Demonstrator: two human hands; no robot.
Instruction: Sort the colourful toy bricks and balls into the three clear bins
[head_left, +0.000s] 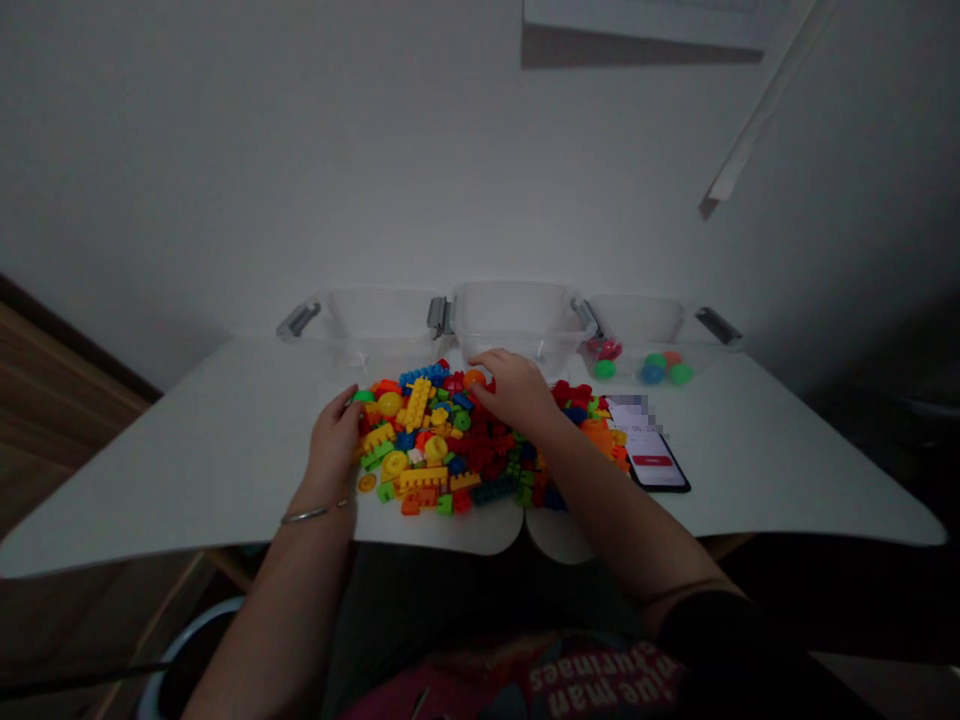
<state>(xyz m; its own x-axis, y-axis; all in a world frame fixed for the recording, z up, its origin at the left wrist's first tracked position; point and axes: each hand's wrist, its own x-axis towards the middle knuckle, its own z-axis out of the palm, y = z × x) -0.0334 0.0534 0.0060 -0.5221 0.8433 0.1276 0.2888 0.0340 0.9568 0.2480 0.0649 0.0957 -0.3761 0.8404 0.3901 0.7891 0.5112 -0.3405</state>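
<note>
A heap of colourful plastic building blocks [424, 478] lies on the white table. At its left edge, my left hand [335, 432] has its thumb and fingertips closed against a green ball [364, 396]. My right hand [517, 390] reaches over the back of the heap, thumb and fingers bent around an orange ball [474, 379]. A yellow ball [390, 404] rests among the blocks near my left hand. My right hand and forearm cover part of the heap.
Along the wall stand three clear plastic boxes: a left box [382, 340], a middle box [517, 335] and a right box [637, 325]. Several coloured balls [652, 373] and a pink piece [604, 349] are in the right one. A phone [649, 450] lies right of the heap.
</note>
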